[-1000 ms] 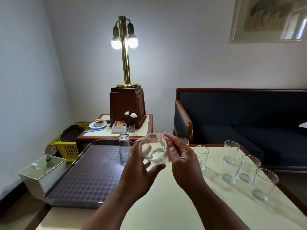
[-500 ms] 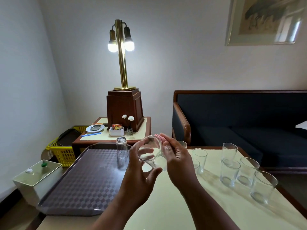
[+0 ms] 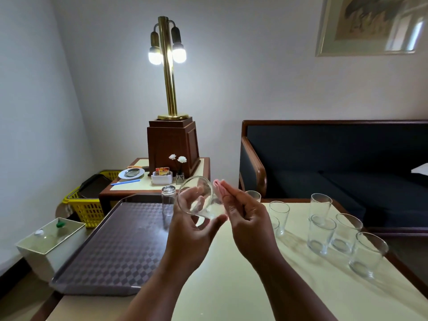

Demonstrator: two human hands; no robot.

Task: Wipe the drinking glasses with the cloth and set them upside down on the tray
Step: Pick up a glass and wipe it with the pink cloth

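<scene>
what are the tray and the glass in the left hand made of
The brown rectangular tray looks like moulded plastic, semi-matt, going by its checker pattern and sheen. The clear drinking glass in the left hand seems glass, smooth and glossy: fingers show through it.

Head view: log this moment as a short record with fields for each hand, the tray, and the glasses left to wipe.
left hand: grips the held glass, tilted, above the tray's near edge
right hand: pinches the pink cloth beside that glass's base
tray: one upside-down glass near its far edge
table: at least six upright glasses, right of the hands
progress: one done, one in hand
</scene>
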